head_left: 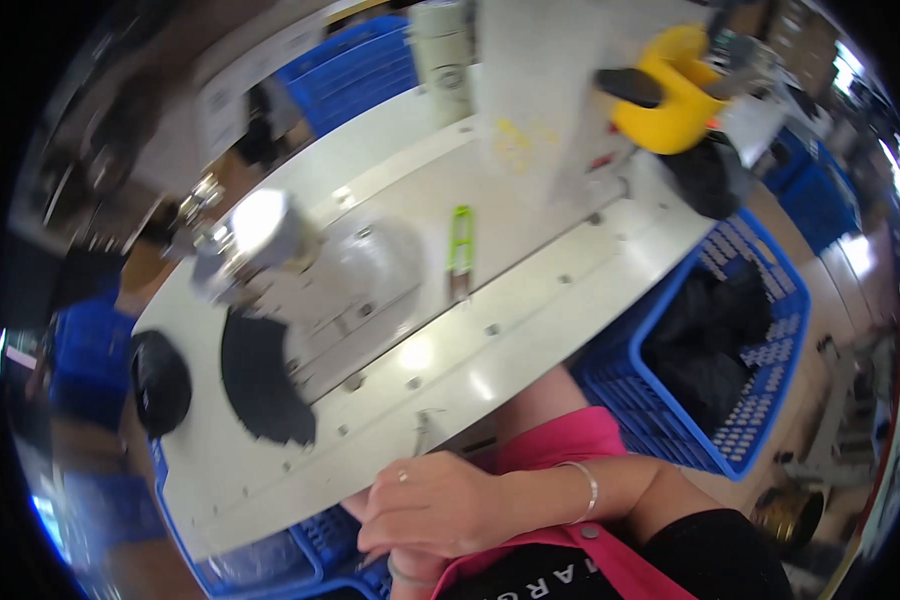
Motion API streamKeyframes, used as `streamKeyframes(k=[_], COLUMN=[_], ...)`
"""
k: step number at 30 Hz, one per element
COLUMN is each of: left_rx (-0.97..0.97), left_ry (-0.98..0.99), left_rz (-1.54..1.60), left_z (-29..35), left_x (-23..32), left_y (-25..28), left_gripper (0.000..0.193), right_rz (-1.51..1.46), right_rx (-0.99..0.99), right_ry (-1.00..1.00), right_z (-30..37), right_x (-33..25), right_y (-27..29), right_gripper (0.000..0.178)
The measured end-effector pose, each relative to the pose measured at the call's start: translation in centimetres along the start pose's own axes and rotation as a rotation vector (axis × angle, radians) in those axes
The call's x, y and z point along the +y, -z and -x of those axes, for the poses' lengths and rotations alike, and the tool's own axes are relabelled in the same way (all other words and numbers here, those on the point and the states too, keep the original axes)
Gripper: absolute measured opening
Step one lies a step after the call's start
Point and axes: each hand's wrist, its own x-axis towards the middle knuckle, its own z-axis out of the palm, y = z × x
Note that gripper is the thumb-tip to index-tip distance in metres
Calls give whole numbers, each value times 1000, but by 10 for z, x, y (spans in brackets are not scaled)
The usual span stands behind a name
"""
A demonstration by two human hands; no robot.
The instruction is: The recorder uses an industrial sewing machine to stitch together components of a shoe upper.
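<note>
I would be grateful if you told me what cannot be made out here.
Most of the left hand: head view, hidden by the right hand.
Yellow object: head view, details blurred.
Silver machine part: head view, lost to blur and glare.
Black material's full shape: head view, hidden by its folds and the blue basket.

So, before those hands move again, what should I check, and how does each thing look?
1. Right hand clear of the snips: ok, it rests low over the left wrist.
2. Left hand empty: cannot tell, the right hand hides it.
3. Green snips lying on the tabletop: ok.
4. Black curved piece on the tabletop: ok.
5. Sewing machine's needle position: cannot tell, too blurred.
</note>
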Motion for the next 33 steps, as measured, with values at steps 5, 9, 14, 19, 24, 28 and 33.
streamKeyframes(k=[5,9,14,19,24,28,33], left_rx=[3,72,-276,-204,-141,-78,55], left_ry=[-142,-318,-532,-435,-624,-712,-921], left_rz=[-190,-317,-673,-116,-250,-281,-474], left_z=[-30,-41,-48,-47,-48,-53,-65], left_x=[-9,-12,9,31,34,41,41], left_y=[-35,-53,-49,-85,-93,-93,-91], left_gripper=[23,23,29,29,36,39,41], right_rz=[-12,-192,-389,-61,13,-212,-497], right_rx=[136,30,24,57,49,82,10], right_ry=[52,-63,-207,-519,-520,-504,-743], right_z=[4,12,20,29,35,35,33], right_x=[-4,4,7,1,8,9,-3], right_y=[0,5,19,16,16,19,37], right_gripper=[7,4,3,8,9,5,3])
